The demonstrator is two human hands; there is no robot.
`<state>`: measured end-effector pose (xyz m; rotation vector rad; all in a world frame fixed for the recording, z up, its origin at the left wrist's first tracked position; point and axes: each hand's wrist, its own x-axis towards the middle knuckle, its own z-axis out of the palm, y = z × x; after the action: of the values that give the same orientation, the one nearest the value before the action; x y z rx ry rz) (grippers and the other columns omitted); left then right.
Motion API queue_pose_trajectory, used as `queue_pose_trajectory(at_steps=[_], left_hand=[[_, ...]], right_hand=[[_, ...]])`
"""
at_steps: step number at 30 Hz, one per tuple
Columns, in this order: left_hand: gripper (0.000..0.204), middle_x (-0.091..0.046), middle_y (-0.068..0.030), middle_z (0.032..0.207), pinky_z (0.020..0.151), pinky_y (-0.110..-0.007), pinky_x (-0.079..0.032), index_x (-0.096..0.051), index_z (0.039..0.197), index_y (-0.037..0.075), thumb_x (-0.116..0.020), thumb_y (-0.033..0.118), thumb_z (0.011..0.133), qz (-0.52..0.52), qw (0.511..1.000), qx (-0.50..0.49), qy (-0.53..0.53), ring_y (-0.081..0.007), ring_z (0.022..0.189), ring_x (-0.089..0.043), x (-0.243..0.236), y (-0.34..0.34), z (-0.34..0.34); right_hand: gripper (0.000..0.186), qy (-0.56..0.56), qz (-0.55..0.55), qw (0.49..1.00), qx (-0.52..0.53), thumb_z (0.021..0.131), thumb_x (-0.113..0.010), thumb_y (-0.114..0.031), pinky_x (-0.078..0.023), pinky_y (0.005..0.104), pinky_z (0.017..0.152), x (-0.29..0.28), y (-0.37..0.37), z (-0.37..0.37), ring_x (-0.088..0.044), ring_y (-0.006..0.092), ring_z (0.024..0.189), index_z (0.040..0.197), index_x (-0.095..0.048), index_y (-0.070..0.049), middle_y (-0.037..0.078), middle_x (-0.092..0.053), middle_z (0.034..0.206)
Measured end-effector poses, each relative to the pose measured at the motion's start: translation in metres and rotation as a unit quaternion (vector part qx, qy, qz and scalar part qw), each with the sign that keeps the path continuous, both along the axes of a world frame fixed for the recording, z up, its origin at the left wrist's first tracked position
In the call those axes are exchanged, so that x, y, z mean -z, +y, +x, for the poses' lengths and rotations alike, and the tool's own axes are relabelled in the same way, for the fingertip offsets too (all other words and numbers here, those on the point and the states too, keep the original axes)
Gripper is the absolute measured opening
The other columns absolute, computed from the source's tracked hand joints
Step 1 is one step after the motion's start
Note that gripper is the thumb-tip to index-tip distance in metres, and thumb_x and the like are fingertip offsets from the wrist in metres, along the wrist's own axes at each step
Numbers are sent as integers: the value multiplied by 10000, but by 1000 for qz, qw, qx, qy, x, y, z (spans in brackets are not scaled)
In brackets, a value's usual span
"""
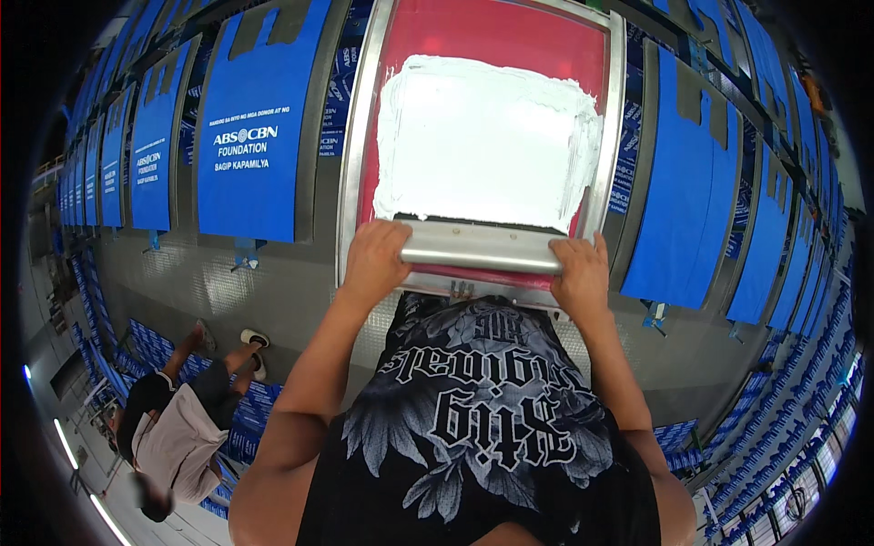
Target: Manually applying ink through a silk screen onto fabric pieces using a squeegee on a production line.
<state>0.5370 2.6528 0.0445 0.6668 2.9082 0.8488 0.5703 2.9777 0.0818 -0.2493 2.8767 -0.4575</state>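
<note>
Our left hand (378, 259) and right hand (581, 273), fingers curled, clasp opposite ends of a metal squeegee (482, 251) at the near side of white paste (487, 136) inside a metal frame (354, 155). Uneven pressure could skew it, streaking the paste.

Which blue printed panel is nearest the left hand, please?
The blue printed panel immediately left of the screen-printing frame; the others lie farther out or beyond the frame.
</note>
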Motion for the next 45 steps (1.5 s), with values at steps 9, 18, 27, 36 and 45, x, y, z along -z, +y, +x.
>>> queue_pose_trajectory(at_steps=[9, 18, 27, 36, 45], left_hand=[[436, -666, -159, 894, 739, -401, -509, -665, 1019, 103, -729, 391, 698, -140, 989, -28, -30, -300, 827, -648, -29, 41, -211], [376, -656, -133, 852, 772, -413, -480, -683, 917, 94, -707, -13, 558, -42, 999, -23, -13, -317, 839, -610, 9, 9, -44], [354, -667, -140, 857, 720, -397, -505, -670, 991, 98, -716, 332, 729, -131, 989, -11, -63, -315, 781, -644, -43, 31, -182], [301, -654, -135, 835, 763, -416, -482, -671, 883, 78, -688, 26, 588, -50, 997, -22, -61, -323, 825, -609, -14, 24, -81], [479, -656, -170, 912, 755, -395, -486, -651, 996, 52, -780, 355, 648, -123, 990, -30, -57, -338, 847, -619, -42, 42, -239]], right_hand=[[303, 91, 83, 991, -46, 654, -565, -88, -450, 455, 803, 6, 40, -207, -642, 319, 727, 950, -628, -103, 156, -651, 753], [405, 33, 47, 998, -11, 627, -614, -19, -237, 511, 1081, 16, 11, -37, -590, 239, 965, 1011, -651, -143, 78, -660, 939], [419, 0, 88, 996, -8, 663, -587, -87, -364, 494, 940, -7, 32, -172, -652, 265, 808, 1072, -641, -162, 129, -670, 850], [394, 9, 82, 997, -3, 631, -678, -65, -261, 504, 1058, 10, 15, -69, -605, 263, 898, 1018, -638, -131, 88, -655, 858], [381, -30, 36, 998, -49, 638, -569, -73, -489, 385, 831, -16, 48, -251, -619, 334, 907, 1009, -655, -91, 168, -656, 930]])
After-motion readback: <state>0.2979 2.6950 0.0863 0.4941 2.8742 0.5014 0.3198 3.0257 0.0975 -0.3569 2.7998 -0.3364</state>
